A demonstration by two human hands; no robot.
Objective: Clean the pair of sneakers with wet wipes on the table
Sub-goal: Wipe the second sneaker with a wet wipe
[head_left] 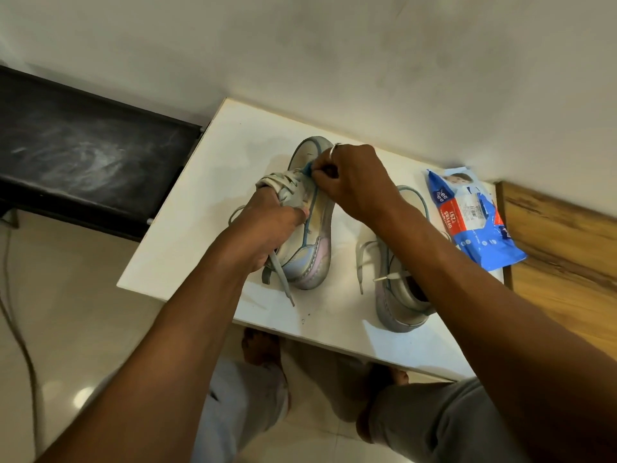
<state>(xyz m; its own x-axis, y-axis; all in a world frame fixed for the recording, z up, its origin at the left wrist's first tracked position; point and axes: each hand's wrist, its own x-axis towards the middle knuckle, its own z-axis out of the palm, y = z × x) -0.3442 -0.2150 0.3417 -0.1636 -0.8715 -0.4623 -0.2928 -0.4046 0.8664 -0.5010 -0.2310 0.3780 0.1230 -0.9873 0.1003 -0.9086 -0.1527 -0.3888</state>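
A pale pastel sneaker point(314, 238) stands on the white table point(213, 182), toe pointing away from me. My left hand point(267, 225) grips its tongue and laces at the opening. My right hand point(350, 178) presses a small bluish wipe point(307, 168) against the upper near the toe cap, fingers pinched on it. The second sneaker point(397, 295) lies to the right, partly hidden under my right forearm, laces loose.
A blue and white wet wipes pack point(474, 218) lies at the table's right edge, beside a wooden surface point(561, 255). A black bench point(83, 155) stands left of the table. A wall runs behind it. My feet show below the front edge; a cable lies on the floor at left.
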